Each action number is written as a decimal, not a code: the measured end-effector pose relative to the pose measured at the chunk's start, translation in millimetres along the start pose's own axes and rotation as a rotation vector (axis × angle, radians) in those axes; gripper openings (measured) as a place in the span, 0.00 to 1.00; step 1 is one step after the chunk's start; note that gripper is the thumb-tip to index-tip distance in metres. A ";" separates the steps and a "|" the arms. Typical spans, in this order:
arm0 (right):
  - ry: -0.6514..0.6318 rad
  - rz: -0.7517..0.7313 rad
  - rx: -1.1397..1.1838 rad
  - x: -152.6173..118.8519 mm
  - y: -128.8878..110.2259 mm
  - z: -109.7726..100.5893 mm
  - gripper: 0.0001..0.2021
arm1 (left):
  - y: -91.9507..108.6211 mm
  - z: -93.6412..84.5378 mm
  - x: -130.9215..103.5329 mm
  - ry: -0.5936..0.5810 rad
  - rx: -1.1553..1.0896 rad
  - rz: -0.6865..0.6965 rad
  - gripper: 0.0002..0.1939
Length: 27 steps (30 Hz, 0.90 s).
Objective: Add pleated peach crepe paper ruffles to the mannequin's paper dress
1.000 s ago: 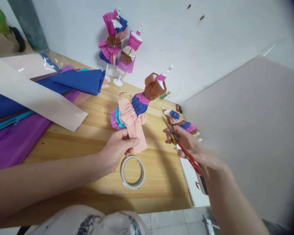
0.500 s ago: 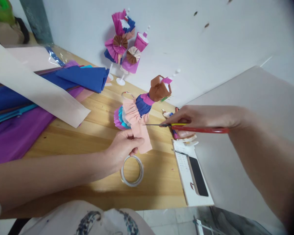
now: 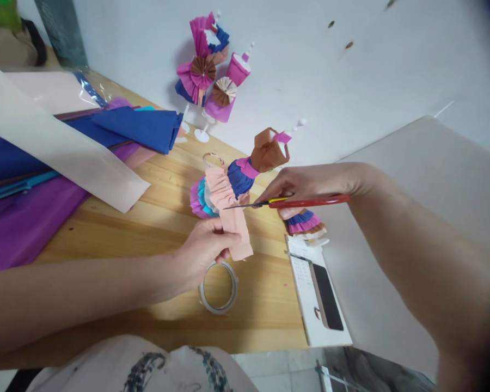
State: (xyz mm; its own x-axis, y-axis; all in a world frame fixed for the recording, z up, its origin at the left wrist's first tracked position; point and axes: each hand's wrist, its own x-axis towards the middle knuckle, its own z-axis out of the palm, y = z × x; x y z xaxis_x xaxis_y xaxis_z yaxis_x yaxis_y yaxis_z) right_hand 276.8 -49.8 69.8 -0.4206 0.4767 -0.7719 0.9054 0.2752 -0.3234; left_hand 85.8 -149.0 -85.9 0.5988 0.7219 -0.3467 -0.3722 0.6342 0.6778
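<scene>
Between the thumb and fingers of my left hand is a strip of peach crepe paper. My right hand grips red-handled scissors, whose blades point left across the strip's upper end. Just behind the strip, a small mannequin dressed in crepe paper leans on the table, with a brown top, a blue middle and ruffled peach, turquoise and purple layers. Whether the blades are closed on the paper I cannot tell. Below my left hand lies a roll of tape.
Folded blue and purple crepe paper and a long cream strip cover the left side. Two dressed miniature stands are by the wall. A phone rests on a white board at right, near another ruffled piece.
My right hand has moved left with the scissors, so the blades reach farther across the peach strip. My left hand stays nearly in place, still pinching the paper.
</scene>
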 end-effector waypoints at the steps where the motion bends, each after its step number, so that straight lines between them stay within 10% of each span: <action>1: -0.006 0.010 -0.006 1.2 -0.1 -0.3 0.22 | -0.5 -0.4 0.2 -0.003 0.005 0.002 0.09; 27: -0.054 0.125 0.011 4.8 -16.2 -2.5 0.22 | 3.7 1.8 -2.8 -0.011 0.024 0.012 0.07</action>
State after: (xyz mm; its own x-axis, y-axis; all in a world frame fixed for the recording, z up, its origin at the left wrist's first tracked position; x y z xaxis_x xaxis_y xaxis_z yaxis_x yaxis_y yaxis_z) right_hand 260.0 -49.9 72.8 -0.3005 0.4612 -0.8349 0.9514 0.2070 -0.2281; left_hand 84.0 -149.2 -81.3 0.6027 0.7259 -0.3314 -0.3620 0.6189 0.6971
